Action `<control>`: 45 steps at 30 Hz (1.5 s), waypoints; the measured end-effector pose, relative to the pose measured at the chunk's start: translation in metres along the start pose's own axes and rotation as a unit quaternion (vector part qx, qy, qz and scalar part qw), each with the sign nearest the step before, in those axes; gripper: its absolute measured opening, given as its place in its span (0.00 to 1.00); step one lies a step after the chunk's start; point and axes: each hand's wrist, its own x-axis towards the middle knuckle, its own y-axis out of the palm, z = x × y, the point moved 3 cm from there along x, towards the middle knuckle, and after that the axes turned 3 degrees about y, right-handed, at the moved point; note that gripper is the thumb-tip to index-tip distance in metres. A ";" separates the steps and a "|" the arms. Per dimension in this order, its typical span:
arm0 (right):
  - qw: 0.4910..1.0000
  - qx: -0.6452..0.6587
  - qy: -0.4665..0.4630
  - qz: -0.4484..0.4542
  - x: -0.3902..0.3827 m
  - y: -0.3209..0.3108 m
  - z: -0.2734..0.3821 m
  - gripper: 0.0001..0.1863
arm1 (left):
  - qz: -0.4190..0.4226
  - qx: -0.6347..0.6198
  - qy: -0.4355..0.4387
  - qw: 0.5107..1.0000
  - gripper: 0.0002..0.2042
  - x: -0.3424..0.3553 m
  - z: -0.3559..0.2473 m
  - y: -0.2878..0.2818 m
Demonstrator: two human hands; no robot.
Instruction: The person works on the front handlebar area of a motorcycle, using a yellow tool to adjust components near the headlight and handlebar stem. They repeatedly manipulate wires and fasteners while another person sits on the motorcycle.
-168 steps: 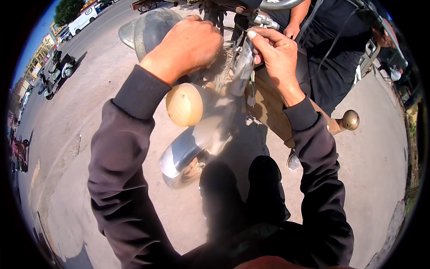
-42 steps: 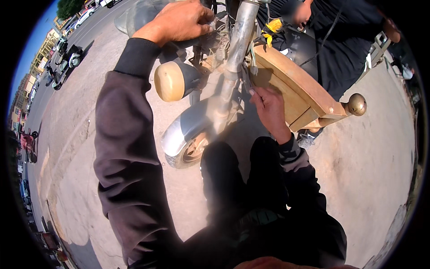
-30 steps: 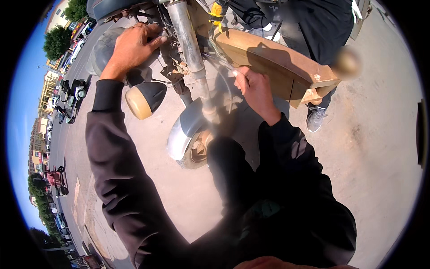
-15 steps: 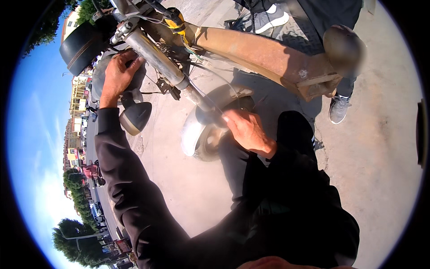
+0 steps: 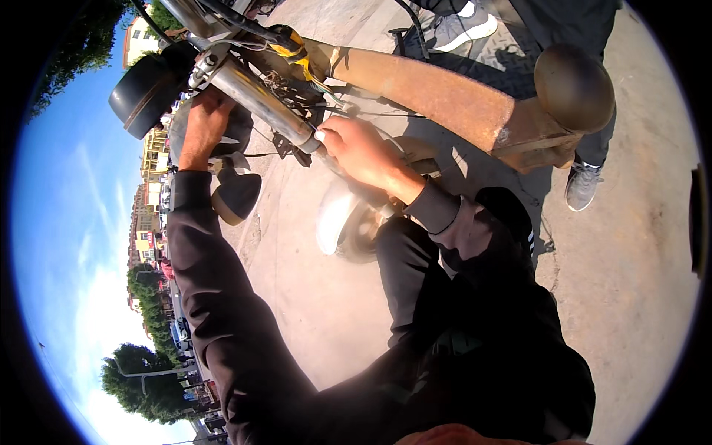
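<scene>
My left hand [image 5: 206, 124] reaches up beside the upper fork and is bent over the rounded headlight [image 5: 239, 132]; its fingertips are in shadow and partly hidden. A dark turn signal [image 5: 237, 196] hangs just below that wrist. At the lower end of the metal fork tube [image 5: 259, 102], my right hand [image 5: 360, 152] is closed, thumb against the curled fingers. What it pinches is too small or hidden to make out. Behind and below it, the front wheel's pale mudguard [image 5: 337, 219] shows. Loose wires with yellow tape [image 5: 291, 50] run along the rusty frame beam [image 5: 430, 85].
A round dark knob-like part [image 5: 575, 87] tops the beam's right end. Another person's legs and grey shoes [image 5: 463, 31] stand beyond the beam. A black cylindrical housing [image 5: 144, 96] juts out at upper left. My bent knee [image 5: 408, 248] is close to the wheel.
My right hand has risen up and left along the fork, from beside the wheel to the tube's lower end. My left hand stays at the headlight. The view has shifted slightly.
</scene>
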 end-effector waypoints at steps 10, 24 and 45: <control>0.968 0.011 -0.093 -0.231 0.022 -0.010 0.006 0.07 | -0.043 -0.081 0.036 0.995 0.17 0.008 0.001 -0.002; 0.985 -0.091 -0.083 -0.119 -0.054 -0.032 -0.006 0.04 | 0.046 0.001 0.096 0.994 0.13 -0.006 -0.014 -0.002; 0.989 -0.115 -0.012 -0.094 -0.164 -0.051 -0.051 0.06 | 0.047 0.114 0.025 0.992 0.17 -0.002 0.000 0.002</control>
